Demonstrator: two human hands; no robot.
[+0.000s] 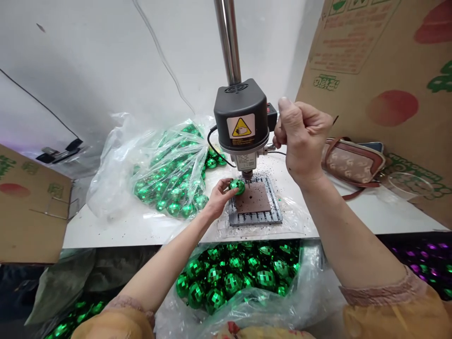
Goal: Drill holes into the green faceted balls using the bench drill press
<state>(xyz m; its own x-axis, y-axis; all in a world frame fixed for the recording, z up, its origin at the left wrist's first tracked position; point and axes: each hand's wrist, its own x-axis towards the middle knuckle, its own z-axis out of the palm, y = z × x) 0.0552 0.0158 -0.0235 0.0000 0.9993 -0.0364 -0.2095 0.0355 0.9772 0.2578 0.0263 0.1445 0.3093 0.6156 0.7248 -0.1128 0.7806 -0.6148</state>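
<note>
A small drill press (240, 115) with a black motor housing and a yellow warning label stands on the white table. My left hand (223, 193) pinches a shiny green mirror-faceted ball (237, 186) between thumb and fingers. The ball is at the left side of the drill bit, over the slotted metal base (256, 219). On that base lies a brown board (259, 200) with a dark hole. My right hand (303, 136) is closed in a fist right of the motor housing, around the press's lever, which the fingers mostly hide.
Clear plastic bags hold several green balls: one bag (116, 174) on the table at left, another (310, 278) below the front edge. Cardboard boxes stand at left (31, 212) and right (353, 94). A patterned handbag (353, 162) lies at right. Dark shavings surround the base.
</note>
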